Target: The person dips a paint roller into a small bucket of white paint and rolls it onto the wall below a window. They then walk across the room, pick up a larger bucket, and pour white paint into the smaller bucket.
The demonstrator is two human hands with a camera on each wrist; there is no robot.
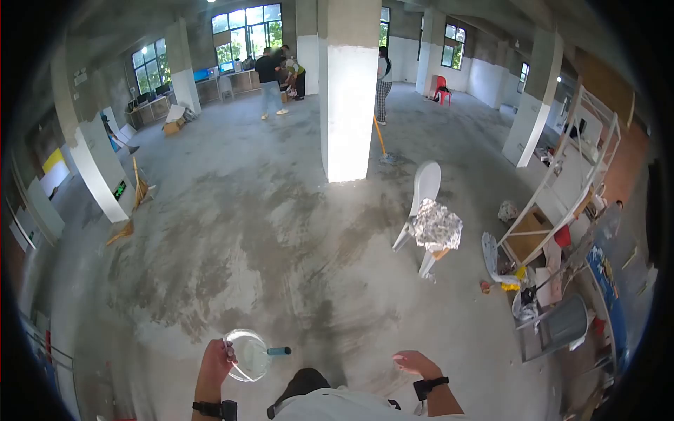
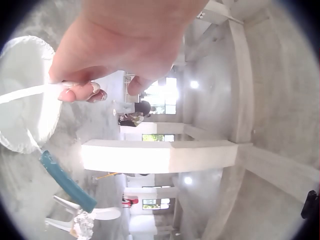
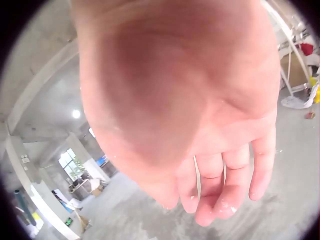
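Note:
My left hand (image 1: 216, 361) grips the white handle (image 2: 25, 93) of a round white bucket (image 1: 247, 332). Its fingers curl round the handle in the left wrist view. The bucket hangs low in front of me, with whitish stuff inside and smears on its rim. A tool with a teal grip (image 1: 279, 351) leans in the bucket, the grip sticking out over the right rim; its far end is hidden. Off to the right, my right hand (image 1: 418, 363) holds nothing. In the right wrist view its palm shows, fingers loosely bent, with white specks on the fingertips.
Ahead stands a square pillar (image 1: 347, 112). A white plastic chair (image 1: 426, 184) with crumpled foil (image 1: 437, 224) is front right. A metal frame (image 1: 544, 231) and clutter line the right side. Brooms (image 1: 140, 189) lean at left. Several people (image 1: 268, 74) are at the back.

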